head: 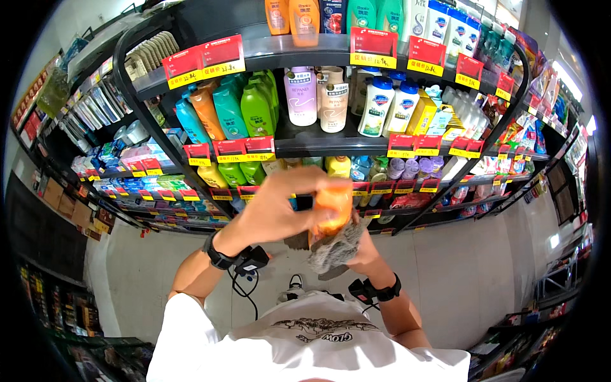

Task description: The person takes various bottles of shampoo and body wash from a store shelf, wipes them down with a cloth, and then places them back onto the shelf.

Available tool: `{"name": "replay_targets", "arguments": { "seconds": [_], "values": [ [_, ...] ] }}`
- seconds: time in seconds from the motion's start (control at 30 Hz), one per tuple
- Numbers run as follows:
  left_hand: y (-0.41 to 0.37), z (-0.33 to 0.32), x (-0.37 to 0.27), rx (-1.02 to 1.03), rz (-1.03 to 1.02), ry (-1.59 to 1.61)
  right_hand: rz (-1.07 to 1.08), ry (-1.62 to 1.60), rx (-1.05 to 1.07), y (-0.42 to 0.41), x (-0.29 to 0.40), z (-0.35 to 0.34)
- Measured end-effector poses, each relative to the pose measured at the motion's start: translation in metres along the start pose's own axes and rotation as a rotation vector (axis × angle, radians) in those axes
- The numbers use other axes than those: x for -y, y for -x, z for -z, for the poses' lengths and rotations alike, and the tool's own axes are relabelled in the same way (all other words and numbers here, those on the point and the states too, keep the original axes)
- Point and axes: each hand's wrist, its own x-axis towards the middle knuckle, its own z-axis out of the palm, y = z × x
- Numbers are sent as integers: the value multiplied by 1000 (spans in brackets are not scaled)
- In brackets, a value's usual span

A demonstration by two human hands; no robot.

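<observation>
In front of the shelves, my left hand [272,205] grips the upper end of an orange bottle [338,207] between thumb and fingers. My right hand [365,250] holds a grey cloth [336,250] of fuzzy texture against the bottle's lower part. The cloth hides most of my right fingers and the bottle's bottom. Motion blurs the left hand and the bottle. Beyond them, a purple bottle [301,98] and a beige bottle [334,107] stand upright on the middle shelf.
Orange shampoo bottles [304,19] line the top shelf, whose front edge carries red and yellow price tags [373,47]. Green bottles [258,112] stand at left on the middle shelf, white pump-less bottles [377,107] at right. Black cables [243,286] dangle from my wrist devices above the tiled floor [439,267].
</observation>
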Motion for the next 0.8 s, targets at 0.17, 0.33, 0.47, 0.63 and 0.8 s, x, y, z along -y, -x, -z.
{"name": "replay_targets", "arguments": {
  "seconds": [0.17,0.33,0.47,0.63,0.8],
  "values": [
    [-6,10,1,-230,207,236,144,96,-83,-13,-4,-15],
    [5,-2,12,84,-16,198,-36,98,-4,-25,26,-14],
    [3,5,12,187,-29,205,-80,67,18,-20,2,4],
    [6,14,-10,97,97,163,4,78,50,-25,22,-22],
    [8,33,-10,-146,127,142,-104,222,84,-27,11,-28]
  ]
}}
